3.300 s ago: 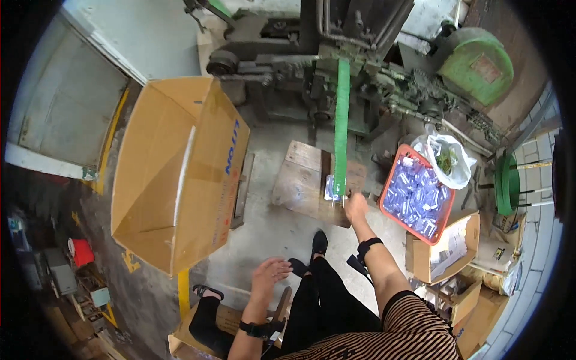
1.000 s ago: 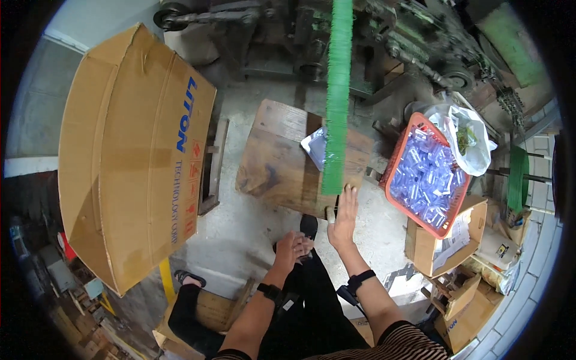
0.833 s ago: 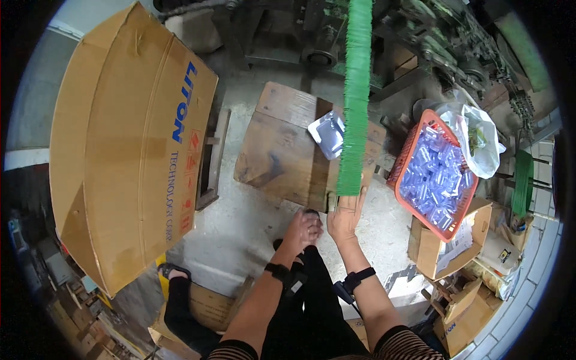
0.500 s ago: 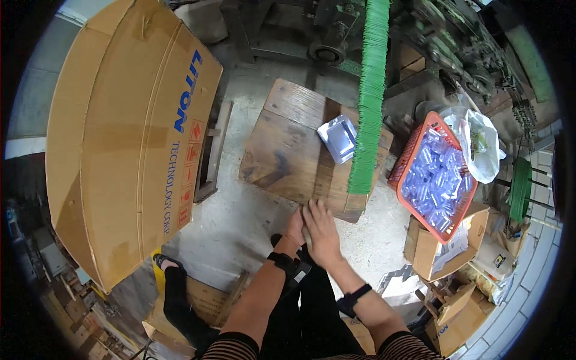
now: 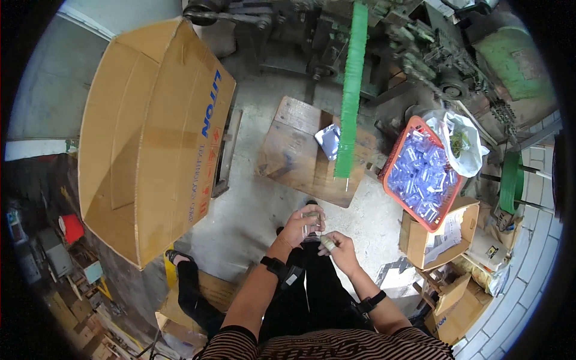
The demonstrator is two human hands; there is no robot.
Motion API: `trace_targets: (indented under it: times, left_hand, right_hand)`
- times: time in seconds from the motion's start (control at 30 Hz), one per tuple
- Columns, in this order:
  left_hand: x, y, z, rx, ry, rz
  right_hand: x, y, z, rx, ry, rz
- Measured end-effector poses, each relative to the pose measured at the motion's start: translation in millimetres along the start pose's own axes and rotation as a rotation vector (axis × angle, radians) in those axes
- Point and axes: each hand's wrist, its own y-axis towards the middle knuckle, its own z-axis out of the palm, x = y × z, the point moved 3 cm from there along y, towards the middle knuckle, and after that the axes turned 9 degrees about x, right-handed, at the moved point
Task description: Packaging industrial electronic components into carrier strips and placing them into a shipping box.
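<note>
My left hand (image 5: 295, 230) is in front of my lap, its fingers curled round a small clear plastic case (image 5: 311, 221). Just to the right and slightly nearer, my right hand (image 5: 343, 253) is closed in a pinch. Something pale is at its fingertips; whether it is held or wrapped round a finger is unclear. Beyond both hands stands a wooden board (image 5: 294, 153) like a low tabletop. On it lies a clear plastic tray (image 5: 327, 141). A long row of thin green wire pieces (image 5: 351, 90) hangs over the board, hiding the tray's right edge.
At right, a red basket (image 5: 393, 193) full of small clear plastic cases rests by a carton (image 5: 414, 243). A white plastic bag (image 5: 474, 159) sits beside it. A large open cardboard box (image 5: 168, 138) fills the left. Dark machinery (image 5: 324, 48) stands at the back.
My hands have come back from the board's near edge and parted. The left now shows a clear plastic case. The whole view has shifted slightly.
</note>
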Motion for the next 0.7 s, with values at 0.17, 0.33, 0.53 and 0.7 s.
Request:
trace_targets:
  times: [0.17, 0.33, 0.53, 0.7]
  left_hand:
    - [-23, -8, 52, -0.155, 0.064, 0.059]
    - [-39, -20, 56, -0.304, 0.018, 0.118]
    - [-55, 5, 66, -0.323, -0.052, -0.024]
    - [-54, 40, 88, -0.154, 0.029, -0.106]
  right_hand:
    - [34, 3, 12, -0.057, 0.016, -0.114]
    - [88, -6, 9, -0.197, -0.738, -0.249]
    - [206, 9, -22, -0.351, -0.866, -0.652]
    - [208, 44, -27, -0.247, -1.081, -0.486]
